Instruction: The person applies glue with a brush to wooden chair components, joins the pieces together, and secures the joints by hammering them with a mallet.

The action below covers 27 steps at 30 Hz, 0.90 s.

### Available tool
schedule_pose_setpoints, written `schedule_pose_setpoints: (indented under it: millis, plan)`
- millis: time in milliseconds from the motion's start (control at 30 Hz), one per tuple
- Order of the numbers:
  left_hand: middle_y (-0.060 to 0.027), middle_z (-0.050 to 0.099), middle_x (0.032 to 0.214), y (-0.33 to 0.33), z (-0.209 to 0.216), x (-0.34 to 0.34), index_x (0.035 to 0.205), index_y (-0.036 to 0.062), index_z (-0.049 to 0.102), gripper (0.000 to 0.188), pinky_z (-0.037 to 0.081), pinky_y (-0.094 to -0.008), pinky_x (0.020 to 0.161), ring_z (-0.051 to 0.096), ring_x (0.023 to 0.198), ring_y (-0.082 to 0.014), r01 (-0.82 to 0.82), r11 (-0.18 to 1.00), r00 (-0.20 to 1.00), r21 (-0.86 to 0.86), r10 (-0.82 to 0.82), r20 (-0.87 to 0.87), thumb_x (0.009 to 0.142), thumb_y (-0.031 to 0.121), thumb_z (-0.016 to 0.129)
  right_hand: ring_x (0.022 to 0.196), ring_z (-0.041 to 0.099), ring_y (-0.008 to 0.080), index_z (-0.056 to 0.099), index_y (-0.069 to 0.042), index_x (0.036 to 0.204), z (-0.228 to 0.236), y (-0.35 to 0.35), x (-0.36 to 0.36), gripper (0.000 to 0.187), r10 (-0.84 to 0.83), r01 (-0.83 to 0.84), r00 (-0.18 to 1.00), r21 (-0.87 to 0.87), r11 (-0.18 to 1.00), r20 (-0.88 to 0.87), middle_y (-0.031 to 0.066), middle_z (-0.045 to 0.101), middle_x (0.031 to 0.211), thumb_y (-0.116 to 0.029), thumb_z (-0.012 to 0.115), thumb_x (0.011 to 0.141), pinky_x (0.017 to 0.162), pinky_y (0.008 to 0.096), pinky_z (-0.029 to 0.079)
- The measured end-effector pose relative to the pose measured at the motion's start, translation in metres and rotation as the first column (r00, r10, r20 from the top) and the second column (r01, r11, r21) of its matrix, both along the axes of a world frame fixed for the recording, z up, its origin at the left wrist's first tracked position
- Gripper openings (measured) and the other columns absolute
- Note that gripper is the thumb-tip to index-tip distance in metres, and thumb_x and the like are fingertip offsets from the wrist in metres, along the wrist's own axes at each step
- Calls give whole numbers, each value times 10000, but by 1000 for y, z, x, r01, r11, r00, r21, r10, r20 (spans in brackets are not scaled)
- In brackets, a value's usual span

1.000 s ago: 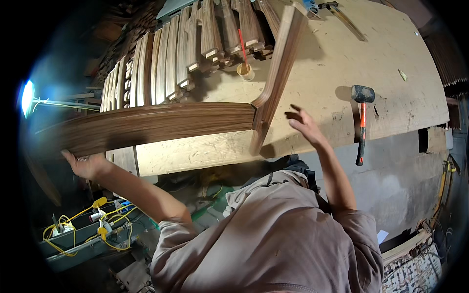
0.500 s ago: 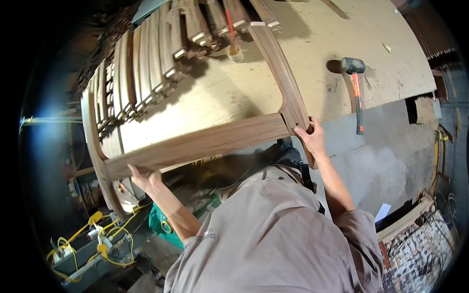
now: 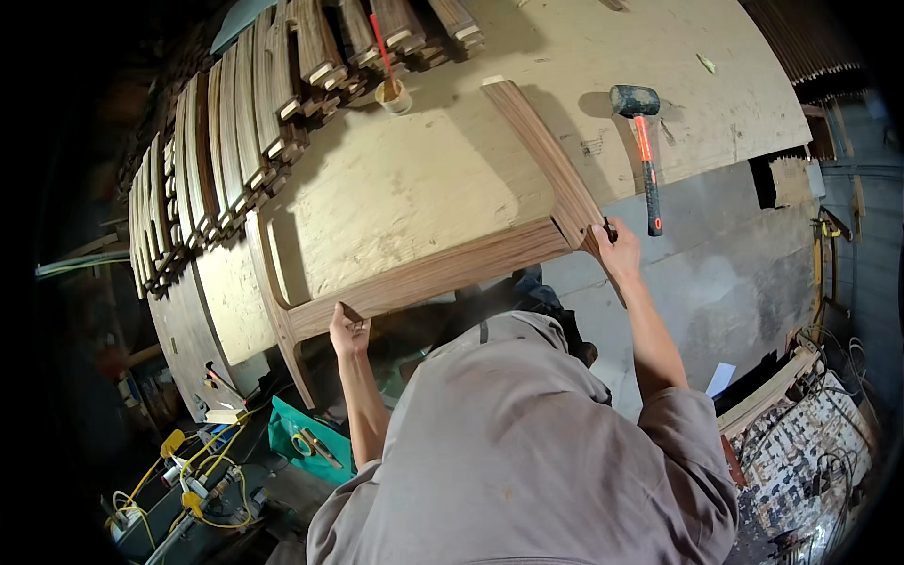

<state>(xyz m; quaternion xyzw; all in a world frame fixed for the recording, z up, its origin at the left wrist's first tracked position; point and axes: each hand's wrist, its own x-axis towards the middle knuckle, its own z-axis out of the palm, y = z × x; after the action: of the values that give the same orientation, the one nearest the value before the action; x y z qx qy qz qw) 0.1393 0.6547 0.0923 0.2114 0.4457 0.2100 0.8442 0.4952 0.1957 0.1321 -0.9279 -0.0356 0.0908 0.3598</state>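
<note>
"Where's the wooden frame [image 3: 461, 270] from where you stand?"

"Right in front of the person, at the near edge of the workbench [image 3: 414, 179]. The curved end pieces reach in over the board; I can't tell how much of the weight rests there."

"And the hands?"

"Left hand [image 3: 350, 334] is closed on the near edge of the crossrail [image 3: 405, 288], towards the left end piece [image 3: 266, 273]. The right hand [image 3: 618, 250] grips the right end piece [image 3: 548, 155], just beside the joint."

"Is that joint tight?"

"There's a dark line along it; I can't judge from here."

"What's around it?"

"A rubber mallet [image 3: 644, 143] lies off to the right, its handle pointing back our way. Beyond the frame stands a small cup [image 3: 395, 100] with a red stick [image 3: 380, 40] in it, near the stacked curved wooden pieces [image 3: 221, 141] on the left."
</note>
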Motion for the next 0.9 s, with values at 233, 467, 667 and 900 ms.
schedule_pose_setpoints:
  millis: [233,467,667,900]
  plan:
    - [-81,633,744,-61,81,85,935,-41,597,270,513,-248,557,658,659,-203,506,825,703,249,-228,-673,863,216,638,876,602,365,617,-64,1091,-12,7,28,288,87,-106,982,113,988,165,170,606,995,-189,654,835,757,413,494]
    - [-101,665,742,-137,82,138,842,-26,615,111,498,-276,607,647,679,-145,833,-9,547,554,-142,-825,770,49,656,963,592,291,588,-29,1084,-11,-69,-4,235,-225,178,940,191,965,256,157,577,1092,-129,610,872,797,383,487]
    - [-140,635,761,-211,56,190,826,21,607,118,513,-353,621,653,711,-291,667,-377,444,642,-491,-750,712,-9,615,771,580,142,619,24,1030,-68,-197,-127,218,-514,514,858,39,857,-14,95,624,850,-141,577,893,713,286,476]
    - [-138,619,763,-271,68,206,770,39,607,126,495,-412,631,606,692,-344,563,-517,255,644,-633,-731,660,1,559,531,582,175,613,18,907,-123,-256,-354,121,-628,860,287,-94,501,-723,69,567,637,-59,569,825,451,286,451]
